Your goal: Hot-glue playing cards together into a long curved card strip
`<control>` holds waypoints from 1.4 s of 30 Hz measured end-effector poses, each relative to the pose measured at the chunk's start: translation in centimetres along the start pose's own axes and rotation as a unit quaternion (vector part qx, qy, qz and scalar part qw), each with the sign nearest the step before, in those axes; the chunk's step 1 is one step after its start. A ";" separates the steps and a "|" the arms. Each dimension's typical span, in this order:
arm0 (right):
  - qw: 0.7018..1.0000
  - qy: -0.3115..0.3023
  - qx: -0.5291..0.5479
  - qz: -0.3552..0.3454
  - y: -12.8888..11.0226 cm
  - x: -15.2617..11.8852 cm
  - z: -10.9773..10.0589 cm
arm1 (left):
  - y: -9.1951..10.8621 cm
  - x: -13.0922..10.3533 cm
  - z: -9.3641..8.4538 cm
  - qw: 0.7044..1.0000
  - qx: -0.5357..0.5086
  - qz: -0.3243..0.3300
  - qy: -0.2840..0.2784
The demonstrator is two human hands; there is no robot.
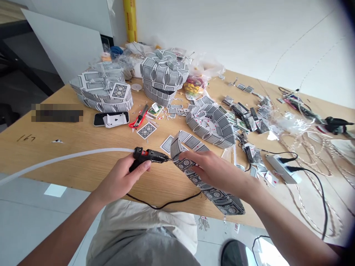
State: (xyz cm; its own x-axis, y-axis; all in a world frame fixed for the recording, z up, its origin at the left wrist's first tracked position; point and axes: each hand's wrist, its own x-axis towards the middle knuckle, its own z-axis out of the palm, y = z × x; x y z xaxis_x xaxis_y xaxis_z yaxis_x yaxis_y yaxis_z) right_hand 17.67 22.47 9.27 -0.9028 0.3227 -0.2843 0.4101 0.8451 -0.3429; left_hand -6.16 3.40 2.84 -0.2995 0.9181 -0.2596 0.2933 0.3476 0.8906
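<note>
My left hand (122, 181) is wrapped round the handle of a black glue gun (151, 156), with a long white glue stick (69, 156) trailing from its back. The gun's nozzle points right and meets the edge of a strip made of joined playing cards (216, 194). My right hand (205, 166) grips that strip near its curled left end, fingers over the top. The strip bends into a loop and its far end hangs towards the table's front edge. Behind it lies a single playing card (166, 144), partly covered by the loop.
Card-built boxes (163, 74) stand at the back, and an oval card ring (210, 123) lies beyond my right hand. A red utility knife (138, 117) and a phone (97, 119) lie nearby. A power strip (281, 169) with cords is at right; a black cable (163, 207) crosses the front edge.
</note>
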 end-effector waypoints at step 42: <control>1.000 0.002 0.001 -0.005 -0.1 -0.3 -0.4 | -1.4 1.0 0.4 1.000 0.003 0.026 0.004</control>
State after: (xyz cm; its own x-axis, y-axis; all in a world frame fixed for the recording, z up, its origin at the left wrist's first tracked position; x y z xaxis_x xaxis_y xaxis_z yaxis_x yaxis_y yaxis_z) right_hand 17.85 22.41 9.72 -0.9073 0.3157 -0.2777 0.4013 0.8472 -0.3481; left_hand -6.48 3.95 1.17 -0.2917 0.9330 -0.2107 0.3131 0.3013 0.9006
